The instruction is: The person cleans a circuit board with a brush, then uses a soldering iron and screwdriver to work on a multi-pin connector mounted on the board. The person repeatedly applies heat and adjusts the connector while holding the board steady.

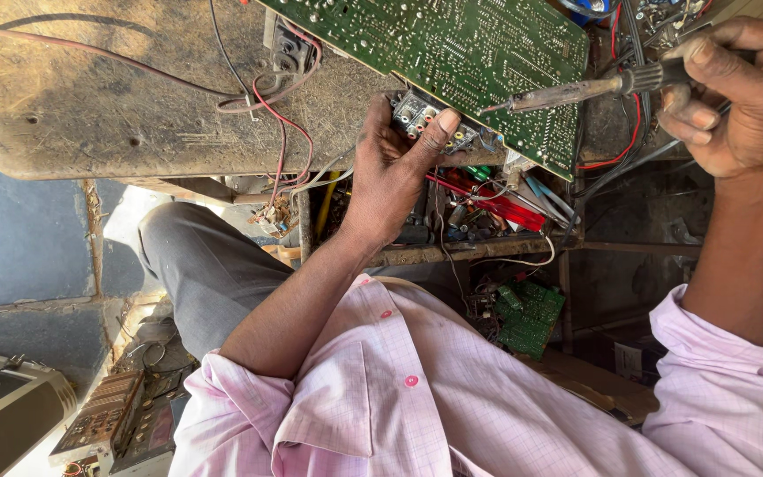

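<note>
While our left hand (390, 172) pinches the circuit board (479, 62) edge, our right hand (739, 93) grips a soldering iron (576, 91); its handle is hidden.

Scarred, stained wooden bench (117, 97), top worn and pitted, carrying a large green circuit board (461, 53) tilted over its near edge, a small black part (291, 51) beside the board, and loose red and black wires (258, 93) trailing across and off the edge.
</note>
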